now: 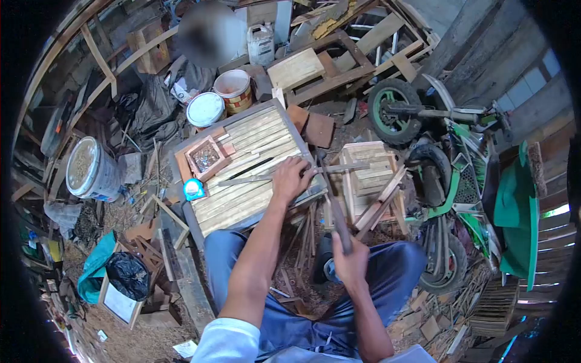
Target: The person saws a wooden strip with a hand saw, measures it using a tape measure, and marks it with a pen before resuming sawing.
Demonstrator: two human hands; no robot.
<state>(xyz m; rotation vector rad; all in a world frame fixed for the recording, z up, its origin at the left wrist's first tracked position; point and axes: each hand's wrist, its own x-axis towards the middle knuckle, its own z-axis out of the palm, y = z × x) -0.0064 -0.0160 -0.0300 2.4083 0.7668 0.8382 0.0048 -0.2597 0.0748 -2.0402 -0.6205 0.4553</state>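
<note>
My left hand (292,178) is at the right edge of a low table topped with pale wooden slats (242,202), its fingers closed over a thin wooden strip (345,167). The strip lies across the tabletop and sticks out past the table's right edge. Lower down, between my knees, my right hand (350,260) is wrapped round a long, dark, narrow tool (339,221) that points up toward the strip; its exact kind I cannot tell. On the table's left side sit a small wooden box of nails or screws (206,155) and a blue tape measure (193,189).
Right of the table stands a slatted wooden frame (370,175), with a green motorbike (454,175) beyond it. Buckets (206,110) stand behind the table, and another bucket (91,169) at the left. Scrap wood (363,48) is piled at the back. Wood shavings cover the floor.
</note>
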